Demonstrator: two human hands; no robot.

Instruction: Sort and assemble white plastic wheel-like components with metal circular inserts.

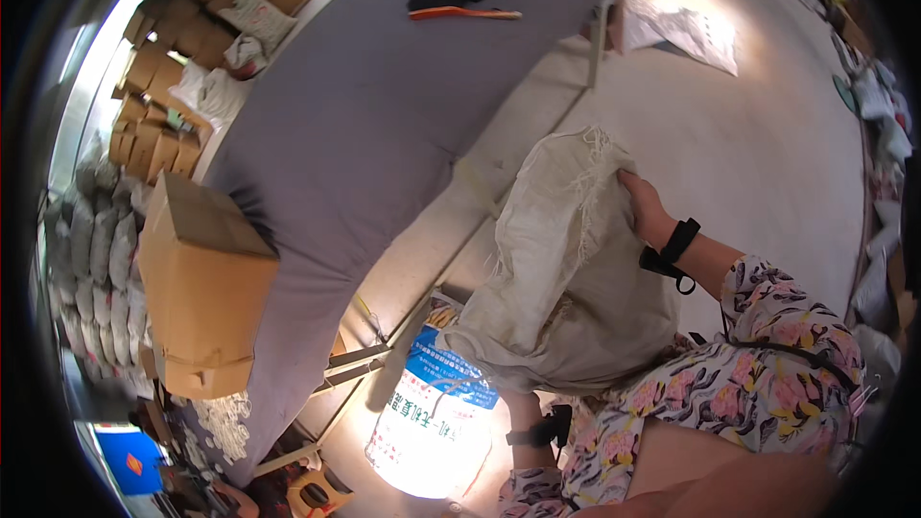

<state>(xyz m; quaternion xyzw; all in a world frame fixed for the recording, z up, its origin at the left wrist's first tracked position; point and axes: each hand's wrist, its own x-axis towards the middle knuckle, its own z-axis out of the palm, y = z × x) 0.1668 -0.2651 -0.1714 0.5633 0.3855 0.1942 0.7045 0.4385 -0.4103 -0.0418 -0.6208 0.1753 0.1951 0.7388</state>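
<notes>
From my end, the relation I'd watch is between the beige cloth sack (576, 259) and the two hands: it hangs to the left of the right hand (647, 209), its long axis running from a frayed far edge down toward the lap. That right hand is closed on the sack's upper right edge. The left hand (523, 411) sits beneath the lower edge, fingers hidden, so I can't tell whether it grips. It is nearer the white-and-blue printed bag (432, 427), just to its left.
</notes>
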